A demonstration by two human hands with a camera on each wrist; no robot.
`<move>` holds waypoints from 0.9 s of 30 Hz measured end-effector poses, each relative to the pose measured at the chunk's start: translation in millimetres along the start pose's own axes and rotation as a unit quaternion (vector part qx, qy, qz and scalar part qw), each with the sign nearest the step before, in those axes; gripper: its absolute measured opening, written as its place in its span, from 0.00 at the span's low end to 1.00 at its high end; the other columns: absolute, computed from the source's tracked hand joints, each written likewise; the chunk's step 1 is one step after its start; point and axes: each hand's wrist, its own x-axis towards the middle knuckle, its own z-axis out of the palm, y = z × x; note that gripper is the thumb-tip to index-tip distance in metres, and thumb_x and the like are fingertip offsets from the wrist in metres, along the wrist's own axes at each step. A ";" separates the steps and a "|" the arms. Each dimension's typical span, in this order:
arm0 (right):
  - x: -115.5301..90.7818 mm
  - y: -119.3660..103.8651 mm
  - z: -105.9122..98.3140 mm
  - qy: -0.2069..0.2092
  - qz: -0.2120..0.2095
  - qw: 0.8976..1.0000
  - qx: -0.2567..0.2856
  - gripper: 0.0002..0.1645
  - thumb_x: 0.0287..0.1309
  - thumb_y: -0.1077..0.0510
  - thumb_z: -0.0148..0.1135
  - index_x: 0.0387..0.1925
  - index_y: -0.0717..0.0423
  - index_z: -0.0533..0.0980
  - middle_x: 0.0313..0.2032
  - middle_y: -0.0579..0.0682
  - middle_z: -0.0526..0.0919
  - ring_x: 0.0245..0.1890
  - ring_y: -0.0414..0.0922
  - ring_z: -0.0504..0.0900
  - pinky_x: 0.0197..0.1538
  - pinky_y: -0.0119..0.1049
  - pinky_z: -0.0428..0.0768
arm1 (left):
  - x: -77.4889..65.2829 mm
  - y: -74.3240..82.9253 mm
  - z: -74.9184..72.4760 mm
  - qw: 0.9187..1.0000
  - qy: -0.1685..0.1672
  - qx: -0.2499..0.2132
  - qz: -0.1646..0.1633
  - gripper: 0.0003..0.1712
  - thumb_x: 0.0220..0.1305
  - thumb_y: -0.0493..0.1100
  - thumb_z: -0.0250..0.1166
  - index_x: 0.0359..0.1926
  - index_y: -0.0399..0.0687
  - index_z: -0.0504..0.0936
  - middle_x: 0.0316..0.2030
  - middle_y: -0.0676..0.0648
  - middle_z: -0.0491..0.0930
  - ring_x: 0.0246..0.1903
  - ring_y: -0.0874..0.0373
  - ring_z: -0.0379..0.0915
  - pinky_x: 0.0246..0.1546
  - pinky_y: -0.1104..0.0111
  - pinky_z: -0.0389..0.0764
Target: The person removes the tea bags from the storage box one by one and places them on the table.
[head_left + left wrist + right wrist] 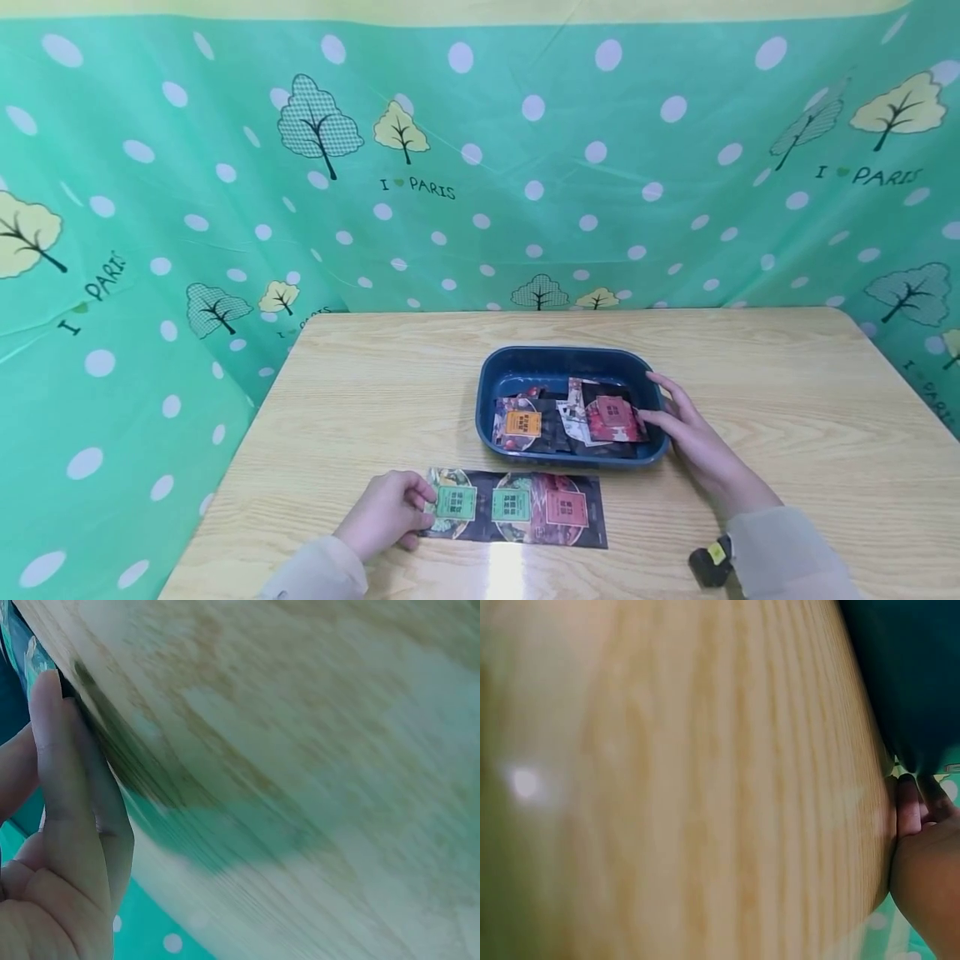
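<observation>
In the head view, three flat, dark sachets lie in an overlapping row on the table. My left hand (388, 510) pinches the left end of the nearest one, a green-labelled sachet (455, 503). Beside it come another green-labelled sachet (512, 505) and a red-labelled sachet (567, 507). Behind the row stands a dark blue plastic bin (495, 367). My right hand (693, 433) grips the bin's right wall, thumb over the rim. Inside lie several more sachets, among them an orange-labelled sachet (523, 423) and a red-labelled one (615, 414) on top.
A small black object with a yellow patch (711, 562) is at the right sleeve's cuff. The light wooden table (810, 400) extends to both sides. A green dotted curtain (480, 192) hangs behind the table and at its sides.
</observation>
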 end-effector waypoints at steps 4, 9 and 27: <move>-1.3 -0.5 -0.4 0.002 0.001 1.000 -0.004 0.46 0.69 0.48 0.58 0.78 0.35 0.43 0.78 0.63 0.37 0.78 0.63 0.35 0.72 0.68 0.33 | -0.3 0.4 1.4 1.000 -0.001 0.011 0.000 0.13 0.50 0.27 0.71 0.37 0.35 0.79 0.30 0.45 0.74 0.24 0.57 0.75 0.22 0.65 0.83; -2.1 -1.6 -0.3 -0.002 -0.008 1.000 -0.003 0.46 0.69 0.49 0.58 0.77 0.36 0.43 0.78 0.63 0.37 0.78 0.63 0.35 0.72 0.67 0.33 | -0.5 0.2 2.7 1.000 0.004 0.022 0.000 0.12 0.50 0.28 0.71 0.36 0.36 0.79 0.29 0.46 0.73 0.23 0.57 0.74 0.21 0.64 0.83; -0.2 0.3 0.9 0.000 -0.009 1.000 0.003 0.46 0.69 0.51 0.57 0.78 0.38 0.42 0.78 0.61 0.35 0.78 0.62 0.33 0.72 0.68 0.32 | -2.2 11.0 1.1 0.992 0.030 0.114 0.038 0.10 0.51 0.33 0.72 0.35 0.41 0.82 0.24 0.49 0.72 0.16 0.60 0.70 0.17 0.70 0.76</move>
